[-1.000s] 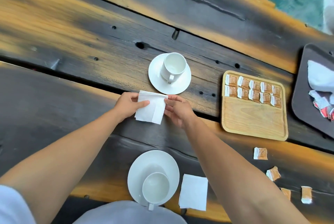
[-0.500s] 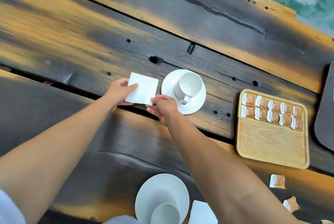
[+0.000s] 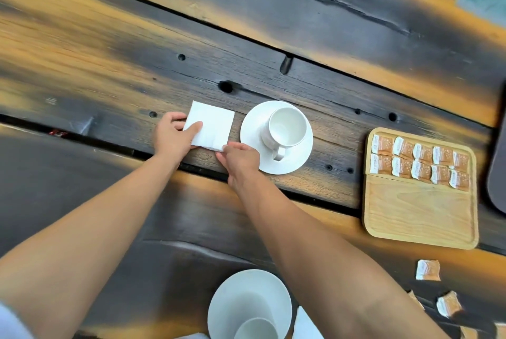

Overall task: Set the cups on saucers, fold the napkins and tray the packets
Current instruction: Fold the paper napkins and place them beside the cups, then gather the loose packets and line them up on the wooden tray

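Dark, scorched wooden table (image 3: 273, 37) with amber streaks, planks running slantwise, knots and holes across it. At centre, left hand (image 3: 171, 139) pressing on a folded white napkin (image 3: 212, 126), thumb laid over its near-left corner, fingers curled at its left edge. Right hand (image 3: 241, 159) pinching the napkin's near-right corner between fingertips, otherwise nearly closed. Napkin lying flat on the table, square, just beside a saucer.

Just right of the right hand, far saucer (image 3: 254, 136) bearing an upright empty white cup (image 3: 287, 126), handle turned toward the wearer. Further right of both hands, light wooden tray (image 3: 419, 215) holding two rows of orange-and-white packets (image 3: 421, 162) along its far side, near half bare. Beyond the tray, at the right edge, part of a dark tray (image 3: 497, 174).

Nearer than the hands, between the forearms, second saucer (image 3: 246, 300) with a second cup (image 3: 256, 329) cut off by the lower edge; beside it a corner of another napkin (image 3: 306, 325). Right of the right forearm, loose packets (image 3: 428, 270) scattered on the table, well apart from the tray.
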Available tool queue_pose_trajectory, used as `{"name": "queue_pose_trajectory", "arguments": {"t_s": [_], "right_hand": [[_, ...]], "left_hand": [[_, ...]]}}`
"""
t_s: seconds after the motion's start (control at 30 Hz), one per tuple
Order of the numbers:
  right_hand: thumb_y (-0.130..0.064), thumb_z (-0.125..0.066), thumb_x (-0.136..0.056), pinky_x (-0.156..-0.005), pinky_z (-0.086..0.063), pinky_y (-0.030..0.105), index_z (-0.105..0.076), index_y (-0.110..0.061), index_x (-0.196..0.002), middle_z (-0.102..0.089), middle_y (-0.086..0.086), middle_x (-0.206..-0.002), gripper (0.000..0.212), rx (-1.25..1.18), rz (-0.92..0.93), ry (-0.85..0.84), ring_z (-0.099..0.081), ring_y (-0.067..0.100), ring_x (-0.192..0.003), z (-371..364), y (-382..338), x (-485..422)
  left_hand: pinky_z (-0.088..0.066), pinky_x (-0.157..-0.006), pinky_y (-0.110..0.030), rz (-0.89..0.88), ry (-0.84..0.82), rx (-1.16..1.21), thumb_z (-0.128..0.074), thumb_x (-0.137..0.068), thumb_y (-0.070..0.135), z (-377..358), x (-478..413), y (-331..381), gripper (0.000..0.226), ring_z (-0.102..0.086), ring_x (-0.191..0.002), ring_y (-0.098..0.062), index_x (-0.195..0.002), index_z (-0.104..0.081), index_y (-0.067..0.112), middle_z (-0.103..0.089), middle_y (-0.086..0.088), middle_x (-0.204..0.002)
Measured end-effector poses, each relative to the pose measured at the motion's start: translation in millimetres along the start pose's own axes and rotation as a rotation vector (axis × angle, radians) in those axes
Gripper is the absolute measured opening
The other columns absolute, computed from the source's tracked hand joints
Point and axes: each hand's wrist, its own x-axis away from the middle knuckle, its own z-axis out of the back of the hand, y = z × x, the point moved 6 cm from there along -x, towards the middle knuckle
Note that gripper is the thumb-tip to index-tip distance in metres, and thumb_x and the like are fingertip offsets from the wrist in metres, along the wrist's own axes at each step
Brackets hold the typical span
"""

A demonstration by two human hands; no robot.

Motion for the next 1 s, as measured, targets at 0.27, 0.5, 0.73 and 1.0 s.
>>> {"name": "queue_pose_trajectory", "arguments": {"t_s": [0.27,0.5,0.73,1.0], "right_hand": [[0.007,-0.050,-0.092,-0.087,-0.059,0.031,-0.058,0.000,-0.106,-0.059,0.006,-0.072,0.017,0.107,0.041,-0.091,-0.059,0.016,-0.068,24,-2,19],[0.000,-0.056,-0.091,-0.077,-0.062,0.035,-0.059,-0.015,-0.077,-0.070,0.010,-0.084,0.021,0.316,0.193,-0.112,-0.067,0.020,-0.062,78,6,45],[-0.018,-0.054,-0.092,-0.097,-0.046,0.029,-0.067,-0.012,-0.116,-0.068,0.015,-0.120,0.028,0.976,0.615,-0.041,-0.060,0.031,-0.114,188,8,79],[-0.013,-0.051,-0.090,-0.099,-0.049,0.037,-0.063,-0.011,-0.123,-0.064,0.019,-0.124,0.035,1.216,0.717,-0.055,-0.058,0.038,-0.116,386,35,107]], "left_hand": [[-0.041,-0.106,-0.039,-0.006,0.174,-0.311,-0.077,-0.080,0.029,17,22,-4,0.058,-0.054,-0.121,-0.030,-0.127,-0.050,0.009,-0.061,-0.011,-0.123],[-0.054,-0.093,-0.045,-0.007,0.042,-0.256,-0.071,-0.084,0.015,7,83,-9,0.022,-0.069,-0.100,-0.032,-0.104,-0.063,0.009,-0.069,-0.016,-0.103],[-0.055,-0.088,-0.041,-0.204,-0.140,-0.504,-0.066,-0.084,0.016,-56,213,-3,0.014,-0.067,-0.093,-0.031,-0.097,-0.067,0.013,-0.070,-0.008,-0.093],[-0.056,-0.087,-0.038,-0.260,-0.231,-0.564,-0.066,-0.086,0.012,-159,382,-53,0.010,-0.066,-0.093,-0.031,-0.095,-0.068,0.008,-0.071,-0.014,-0.096]]}}
